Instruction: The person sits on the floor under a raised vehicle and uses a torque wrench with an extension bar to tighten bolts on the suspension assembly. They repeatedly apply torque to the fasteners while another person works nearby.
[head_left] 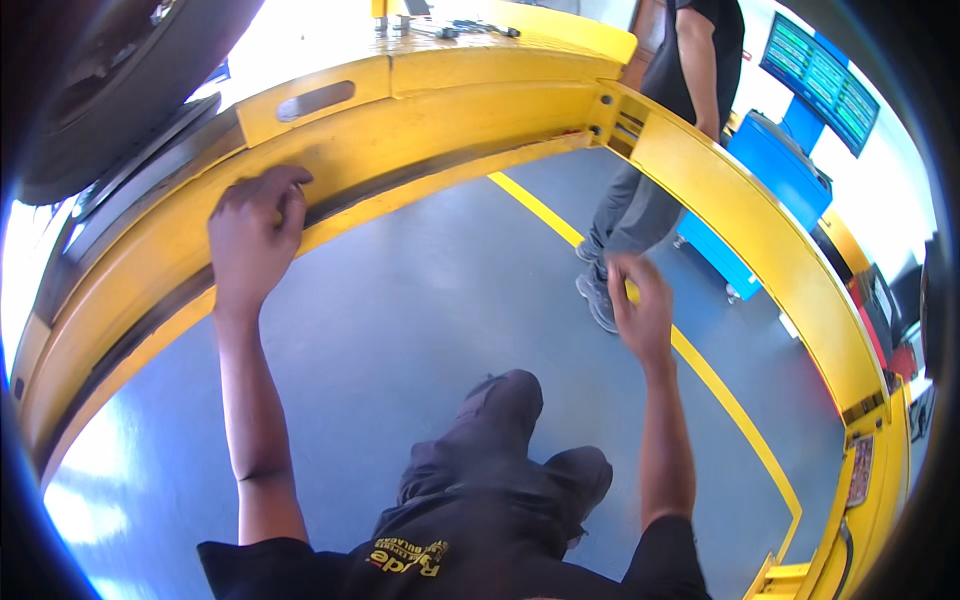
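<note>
My left hand (258, 235) is raised in front of a long yellow metal beam (450, 120), its fingers curled in. I cannot tell whether it touches the beam, and whatever the fingers hold, if anything, is hidden. My right hand (642, 305) is raised over the floor with its thumb and fingers bent together. A bit of yellow shows in the gap there, in line with the floor stripe behind; nothing in the fingers can be made out. My knees (515, 400) are bent below, between my two arms.
A dark vehicle tyre (120, 100) stands at upper left. Several metal tools (450, 30) lie on the platform beyond the beam. Another person (640, 200) stands beyond the right-hand yellow rail (740, 190). Farther off are a blue cabinet (775, 170) and a wall screen (820, 80). A yellow stripe (735, 400) crosses the floor.
</note>
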